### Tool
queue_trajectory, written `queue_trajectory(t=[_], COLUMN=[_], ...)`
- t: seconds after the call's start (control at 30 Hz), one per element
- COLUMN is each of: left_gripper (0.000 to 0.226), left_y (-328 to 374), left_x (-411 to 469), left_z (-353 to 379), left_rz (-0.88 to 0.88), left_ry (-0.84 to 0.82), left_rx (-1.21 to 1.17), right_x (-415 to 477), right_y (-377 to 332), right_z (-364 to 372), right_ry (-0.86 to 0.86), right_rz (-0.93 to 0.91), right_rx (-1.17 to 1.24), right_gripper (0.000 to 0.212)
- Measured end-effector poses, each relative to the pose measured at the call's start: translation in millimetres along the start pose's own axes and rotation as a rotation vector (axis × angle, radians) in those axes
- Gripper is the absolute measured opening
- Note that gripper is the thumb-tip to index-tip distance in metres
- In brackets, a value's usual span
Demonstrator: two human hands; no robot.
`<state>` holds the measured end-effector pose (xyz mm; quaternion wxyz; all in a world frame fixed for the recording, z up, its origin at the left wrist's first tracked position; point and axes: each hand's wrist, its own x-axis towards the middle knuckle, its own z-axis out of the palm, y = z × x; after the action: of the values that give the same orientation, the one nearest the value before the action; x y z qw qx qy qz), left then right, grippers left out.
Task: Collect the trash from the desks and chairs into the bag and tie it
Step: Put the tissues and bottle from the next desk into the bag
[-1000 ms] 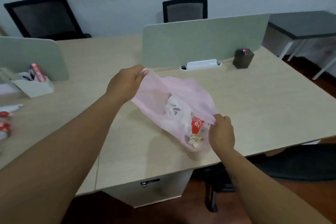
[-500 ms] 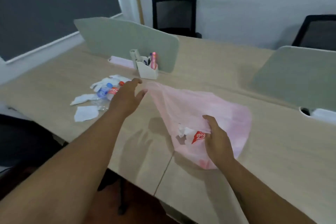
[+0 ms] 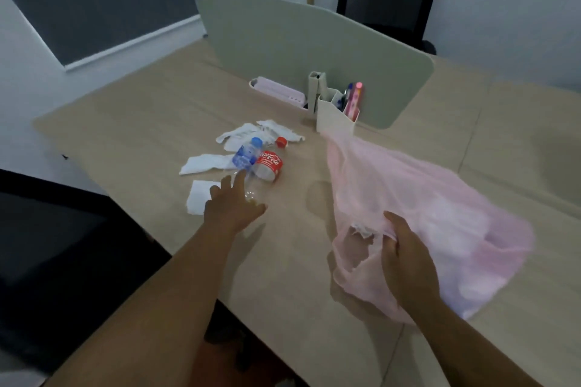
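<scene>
On the pale desk, the left hand hovered, fingers spread and empty, just beside two plastic bottles and crumpled tissues. The right hand clutched the rim of a flimsy pink bag (partly filled). The bottles looked light and crushable, best grasped mid-body.

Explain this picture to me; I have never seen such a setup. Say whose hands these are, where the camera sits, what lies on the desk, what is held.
No machine here: a person wears one camera on the head, looking down at their own hands. The right hand grips a pink bag with trash inside. The left hand is open, reaching toward a water bottle and a cola bottle, holding nothing. White tissues and a red cap lie beside them on the desk. Behind stand a pen holder and a divider.
</scene>
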<state>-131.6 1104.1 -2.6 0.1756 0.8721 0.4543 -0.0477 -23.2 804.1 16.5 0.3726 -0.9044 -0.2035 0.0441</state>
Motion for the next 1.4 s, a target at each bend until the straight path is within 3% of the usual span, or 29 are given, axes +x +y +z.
queue_trajectory(t=[0.17,0.33,0.47,0.67,0.8,0.87,1.13,1.2,1.3,1.4], left_gripper=[0.085,0.066,0.051,0.068,0.047,0.033,0.073,0.060,0.023,0.040], left_y=[11.2,19.4,30.8,36.3,89.3,126.3,222.5,218.6,186.1,133.0], left_x=[23.6,30.1,23.7,23.7,8.4,4.3,6.4,10.3,25.1,56.3], left_z=[18.6,6.5,-32.3,-83.5,-64.5,-47.0,20.0,26.5,23.8,20.4], left_rz=[0.026,0.154,0.240,0.219,0.256,0.253,0.282,0.315,0.344,0.347], left_ry=[0.041,-0.020,-0.240,-0.724,-0.819,-0.776,-0.571,-0.516,-0.213,0.171], left_rx=[0.005,-0.486,-0.749,-1.121,-1.206,-1.227,-1.084,-1.049,-0.888,-0.421], right_x=[29.2,60.9,78.0,82.8,76.1,69.7,43.9,41.6,41.8,44.2], right_y=[3.4,2.0,3.7,2.9,-1.1,-1.5,11.6,15.3,19.6,22.7], right_z=[-3.4,-28.7,-50.4,-67.3,-69.5,-70.2,-78.5,-77.6,-68.2,-50.1], right_ry=[0.037,0.230,0.389,0.447,0.398,0.382,0.326,0.303,0.290,0.264], right_rz=[0.094,0.229,0.339,0.367,0.311,0.275,0.239,0.233,0.218,0.208], right_rx=[-0.069,-0.028,-0.033,-0.046,-0.054,-0.072,-0.066,-0.061,-0.066,-0.099], right_gripper=[0.035,0.032,0.032,0.029,0.028,0.027,0.023,0.023,0.024,0.023])
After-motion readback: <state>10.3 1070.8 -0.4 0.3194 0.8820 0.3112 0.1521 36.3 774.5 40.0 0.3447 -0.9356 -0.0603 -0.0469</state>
